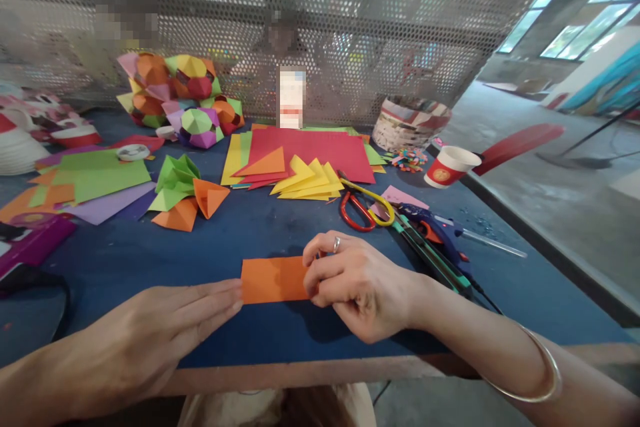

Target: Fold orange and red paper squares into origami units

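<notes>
An orange folded paper strip (274,279) lies flat on the blue tabletop near the front edge. Straight, closely laid fingers of my left hand (175,320) rest on its left end, pointing right. My right hand (357,280) is curled over the right end, thumb and fingertips closed on the paper; that end is hidden beneath them. Beyond the strip lie yellow folded paper pieces (310,180) and an orange folded triangle (265,165) on a stack of red paper sheets (320,150). Green folded pieces (176,180) and orange folded pieces (210,197) sit to the left.
Right of centre lie scissors (357,210), a green cutter (430,255) and a blue glue gun (440,227). A paper cup (451,167) stands near the right edge. Folded paper balls (197,123) are piled at back left, before a perforated metal screen (340,33). Loose sheets (103,173) lie left.
</notes>
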The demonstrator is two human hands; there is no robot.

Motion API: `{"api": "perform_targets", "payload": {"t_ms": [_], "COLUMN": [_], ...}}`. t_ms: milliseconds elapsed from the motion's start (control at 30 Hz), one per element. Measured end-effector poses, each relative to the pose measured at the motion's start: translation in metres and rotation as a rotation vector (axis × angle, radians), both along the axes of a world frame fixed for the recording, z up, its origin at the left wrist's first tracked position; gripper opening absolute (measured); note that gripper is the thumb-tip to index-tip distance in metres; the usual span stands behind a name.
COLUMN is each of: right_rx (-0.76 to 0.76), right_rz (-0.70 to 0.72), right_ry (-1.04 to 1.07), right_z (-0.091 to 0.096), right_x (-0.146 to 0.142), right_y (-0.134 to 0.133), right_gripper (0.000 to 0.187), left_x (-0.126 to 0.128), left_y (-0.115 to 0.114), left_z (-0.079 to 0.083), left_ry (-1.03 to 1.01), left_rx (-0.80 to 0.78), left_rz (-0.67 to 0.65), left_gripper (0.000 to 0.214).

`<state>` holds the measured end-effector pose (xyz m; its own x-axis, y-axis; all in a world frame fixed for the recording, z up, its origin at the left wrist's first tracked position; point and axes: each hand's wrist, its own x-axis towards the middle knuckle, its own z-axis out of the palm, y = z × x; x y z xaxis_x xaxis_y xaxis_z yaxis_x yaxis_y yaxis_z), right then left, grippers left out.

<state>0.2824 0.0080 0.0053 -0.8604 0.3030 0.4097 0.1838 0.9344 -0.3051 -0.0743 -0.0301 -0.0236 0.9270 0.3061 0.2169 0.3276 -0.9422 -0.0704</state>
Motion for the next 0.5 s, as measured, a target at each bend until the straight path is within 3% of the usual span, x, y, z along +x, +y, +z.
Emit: {"api": "perform_targets", "payload": {"t_ms": [333, 400, 500], "right_rx": [0.025, 0.018, -0.065], "right_rz": [-0.013, -0.089, -0.327], "right_ry": [0.091, 0.163, 0.170], "right_z": [-0.0041, -0.0049, -0.0046], "right_x": [-0.0017, -0.0020, -0.0030], "right_y": [0.0036, 0.0041, 0.0036], "right_gripper": [0.027, 0.027, 0.021], "left_x": [0.0044, 0.0030, 0.0024], "left_y": [-0.0017, -0.0017, -0.0028], "left_z": [0.0035, 0.0027, 0.0017], "left_ry": [-0.013, -0.007, -0.032], "left_rx": [0.029, 0.019, 0.005], "left_rz": [0.009, 0.014, 0.035], "left_gripper": [0.089, 0.089, 0.092]}}
